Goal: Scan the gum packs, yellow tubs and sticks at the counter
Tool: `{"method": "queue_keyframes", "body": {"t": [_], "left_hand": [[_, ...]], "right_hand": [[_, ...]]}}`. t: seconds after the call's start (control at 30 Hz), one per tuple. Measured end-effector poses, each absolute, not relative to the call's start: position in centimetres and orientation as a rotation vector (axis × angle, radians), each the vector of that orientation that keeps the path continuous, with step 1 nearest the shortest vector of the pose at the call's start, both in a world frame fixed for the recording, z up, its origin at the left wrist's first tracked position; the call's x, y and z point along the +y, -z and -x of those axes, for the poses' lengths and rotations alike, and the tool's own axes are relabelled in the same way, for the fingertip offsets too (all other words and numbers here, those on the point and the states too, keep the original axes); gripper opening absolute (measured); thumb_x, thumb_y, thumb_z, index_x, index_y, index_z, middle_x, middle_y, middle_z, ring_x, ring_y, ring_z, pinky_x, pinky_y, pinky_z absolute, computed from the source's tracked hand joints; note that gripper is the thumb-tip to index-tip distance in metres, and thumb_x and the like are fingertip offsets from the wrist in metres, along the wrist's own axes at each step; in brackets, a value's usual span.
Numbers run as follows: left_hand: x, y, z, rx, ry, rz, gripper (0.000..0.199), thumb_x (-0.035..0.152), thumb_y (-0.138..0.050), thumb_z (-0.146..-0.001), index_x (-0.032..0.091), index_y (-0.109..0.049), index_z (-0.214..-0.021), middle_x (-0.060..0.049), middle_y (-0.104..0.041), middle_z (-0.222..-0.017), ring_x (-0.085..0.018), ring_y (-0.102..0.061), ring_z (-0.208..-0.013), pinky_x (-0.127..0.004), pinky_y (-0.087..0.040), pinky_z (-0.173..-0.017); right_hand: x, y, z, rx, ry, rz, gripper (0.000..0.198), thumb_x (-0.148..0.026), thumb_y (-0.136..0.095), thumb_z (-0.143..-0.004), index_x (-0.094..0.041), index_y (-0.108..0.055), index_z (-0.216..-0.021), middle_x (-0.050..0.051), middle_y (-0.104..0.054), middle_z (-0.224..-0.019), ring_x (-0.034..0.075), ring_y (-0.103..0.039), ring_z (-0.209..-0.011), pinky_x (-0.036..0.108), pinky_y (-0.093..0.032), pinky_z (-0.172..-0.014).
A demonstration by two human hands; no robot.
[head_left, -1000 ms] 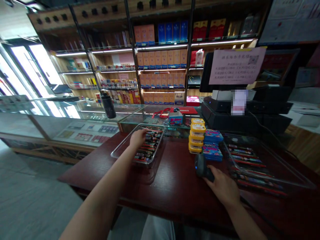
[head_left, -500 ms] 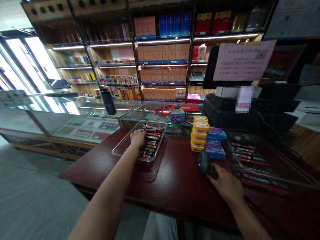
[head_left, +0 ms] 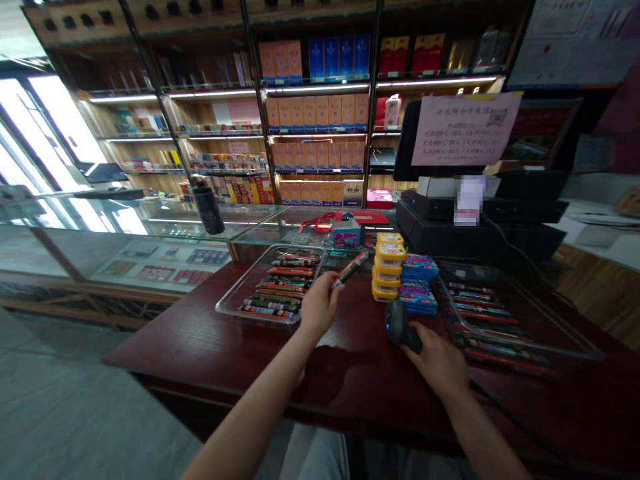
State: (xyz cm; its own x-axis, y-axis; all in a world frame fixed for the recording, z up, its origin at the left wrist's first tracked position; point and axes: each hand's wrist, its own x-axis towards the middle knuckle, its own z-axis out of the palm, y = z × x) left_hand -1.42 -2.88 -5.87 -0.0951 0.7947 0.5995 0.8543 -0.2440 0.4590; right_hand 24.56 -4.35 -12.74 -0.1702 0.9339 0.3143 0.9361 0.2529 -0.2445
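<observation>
My left hand (head_left: 320,303) is closed around one end of a slim, dark stick-shaped packet with red edging (head_left: 354,267), holding it tilted above the desk. Left of that hand lies a clear plastic tray (head_left: 234,293) with several similar packets (head_left: 280,288) inside. My right hand (head_left: 440,359) grips a black barcode scanner (head_left: 396,321) by its handle, its head pointing away from me with a small blue light showing. Just beyond the scanner stand a stack of yellow-lidded tubs (head_left: 388,270) and a pile of blue packs (head_left: 419,287).
On the right, a second clear tray (head_left: 565,328) and more slim packets (head_left: 505,357) lie on the dark desk (head_left: 200,340). Behind are a small box (head_left: 346,233), a monitor with a paper sign (head_left: 463,130), and a glass counter holding a black bottle (head_left: 207,210).
My left hand has lifted a stick-shaped packet out of the left tray and moved right with it. My right hand still holds the scanner. The view has shifted slightly.
</observation>
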Motion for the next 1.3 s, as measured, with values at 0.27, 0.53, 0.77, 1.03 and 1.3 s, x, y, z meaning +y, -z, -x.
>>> {"method": "queue_keyframes", "body": {"t": [0.27, 0.53, 0.77, 1.03, 1.3], "left_hand": [[-3.1, 12.6, -0.3, -2.061, 1.074, 2.29, 0.02, 0.029, -0.05, -0.086, 0.022, -0.056, -0.104, -0.004, -0.063, -0.101, -0.019, -0.06, -0.093, -0.03, -0.044, -0.082], [-2.8, 12.9, 0.0, -2.167, 1.031, 2.225, 0.023, 0.031, -0.048, -0.088, 0.022, -0.057, -0.107, -0.006, -0.064, -0.105, -0.019, -0.06, -0.098, -0.028, -0.043, -0.081], [-2.5, 13.3, 0.4, -2.124, 1.129, 2.256, 0.025, 0.03, -0.05, -0.087, 0.022, -0.056, -0.109, -0.006, -0.063, -0.107, -0.02, -0.06, -0.098, -0.032, -0.045, -0.084], [-2.0, 14.1, 1.1, -2.054, 1.415, 2.315, 0.042, 0.01, -0.051, -0.078, 0.021, -0.05, -0.118, -0.007, -0.059, -0.117, -0.02, -0.054, -0.111, -0.037, -0.042, -0.098], [-1.9, 14.6, 1.2, -2.075, 1.485, 2.31, 0.042, 0.01, -0.053, -0.077, 0.02, -0.052, -0.118, -0.007, -0.058, -0.117, -0.021, -0.053, -0.112, -0.04, -0.04, -0.101]], "right_hand": [[-4.7, 12.9, -24.6, -2.102, -0.017, 1.661, 0.037, -0.04, -0.052, -0.085, -0.023, -0.053, -0.118, 0.006, -0.068, -0.106, 0.021, -0.066, -0.089, 0.031, -0.046, -0.072], [-4.2, 11.5, -25.3, -1.89, -0.47, 1.519, 0.046, -0.054, -0.057, -0.076, -0.022, -0.059, -0.11, 0.006, -0.071, -0.094, 0.025, -0.066, -0.087, 0.033, -0.048, -0.071], [-5.6, 8.9, -25.4, -1.567, -1.171, 1.357, 0.054, -0.062, -0.061, -0.068, -0.018, -0.053, -0.098, -0.006, -0.053, -0.055, 0.009, -0.045, -0.039, 0.021, -0.032, -0.037], [-7.7, 8.9, -24.6, -1.529, -1.385, 1.277, 0.053, -0.059, -0.065, -0.066, -0.017, -0.054, -0.097, -0.008, -0.05, -0.054, 0.007, -0.042, -0.04, 0.018, -0.031, -0.037], [-8.5, 8.9, -23.0, -1.638, -1.495, 1.245, 0.051, -0.055, -0.063, -0.068, -0.018, -0.054, -0.102, -0.008, -0.049, -0.053, 0.007, -0.042, -0.039, 0.018, -0.03, -0.036]]}}
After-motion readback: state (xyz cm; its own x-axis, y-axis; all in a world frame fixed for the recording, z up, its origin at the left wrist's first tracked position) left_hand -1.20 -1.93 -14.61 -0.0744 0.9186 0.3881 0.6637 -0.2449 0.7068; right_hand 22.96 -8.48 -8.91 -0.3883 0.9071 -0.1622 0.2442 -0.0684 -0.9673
